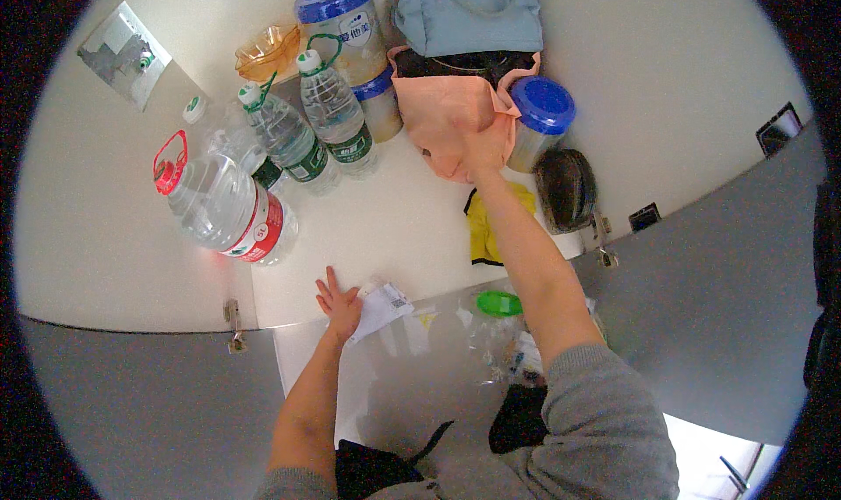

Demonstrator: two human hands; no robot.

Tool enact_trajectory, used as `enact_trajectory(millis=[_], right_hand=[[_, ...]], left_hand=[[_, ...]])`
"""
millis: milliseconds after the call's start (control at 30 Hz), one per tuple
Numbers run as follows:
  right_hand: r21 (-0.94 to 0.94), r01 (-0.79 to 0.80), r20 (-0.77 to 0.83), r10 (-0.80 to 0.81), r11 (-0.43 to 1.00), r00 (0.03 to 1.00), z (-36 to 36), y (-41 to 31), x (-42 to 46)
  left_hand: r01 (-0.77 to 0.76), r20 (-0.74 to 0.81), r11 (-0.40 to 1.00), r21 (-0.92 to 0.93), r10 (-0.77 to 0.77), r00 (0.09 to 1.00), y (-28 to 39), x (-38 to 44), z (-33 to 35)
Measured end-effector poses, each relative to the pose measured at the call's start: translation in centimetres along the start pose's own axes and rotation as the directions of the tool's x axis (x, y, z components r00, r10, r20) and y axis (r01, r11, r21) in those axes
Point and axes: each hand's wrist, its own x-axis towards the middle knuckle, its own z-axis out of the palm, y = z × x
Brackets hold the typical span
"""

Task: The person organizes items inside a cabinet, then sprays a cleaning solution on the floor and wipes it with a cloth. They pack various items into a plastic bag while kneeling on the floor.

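Observation:
My right hand (484, 150) is against the front of a pink bag (437, 105) at the back of the white shelf. Its fingers blend into the similar-coloured bag, so their grip is hard to make out. Dark contents (453, 64) show at the bag's mouth. A yellow cloth item with dark edging (485, 234) lies partly under my right forearm. Near the shelf's front edge my left hand (343, 308) rests with fingers spread. Its thumb side meets a white paper packet (384, 306) bearing a printed code.
Several water bottles (338, 112) and a large red-capped water jug (223, 201) stand left. Blue-lidded canisters (544, 112), an amber dish (266, 53), a blue-grey fabric bag (470, 17) and a dark pouch (566, 191) line the back. Grey doors (151, 395) flank the shelf; a green object (499, 304) sits below.

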Motion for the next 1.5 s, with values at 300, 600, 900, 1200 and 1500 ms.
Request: enact_trajectory(millis=[300, 600, 900, 1200, 1500], right_hand=[[0.265, -0.416, 0.31, 0.332, 0.87, 0.891, 4.0, 6.4, 4.5], [0.355, -0.291, 0.243, 0.213, 0.889, 0.946, 0.6, -1.4, 0.3], [0.111, -0.652, 0.422, 0.558, 0.75, 0.715, 1.7, -2.3, 5.0], [0.049, -0.449, 0.024, 0.449, 0.892, 0.893, 2.0, -2.1, 3.0], [0.57, -0.704, 0.616, 0.346, 0.423, 0.707, 1.2, -1.5, 6.3]], left_hand=[[-0.034, -0.012, 0.999, 0.042, 0.034, 0.999, -0.3, 0.2, 0.9], [-0.001, 0.018, 1.0, -0.005, 0.001, 1.0, -0.4, -0.7, -0.3], [-0.015, 0.018, 1.0, 0.024, 0.015, 1.0, -0.9, -1.2, -0.6], [-0.002, 0.018, 1.0, 0.022, 0.002, 1.0, -0.5, -0.2, 0.3], [-0.053, -0.042, 0.999, 0.012, 0.054, 0.998, -1.6, -0.3, 1.0]])
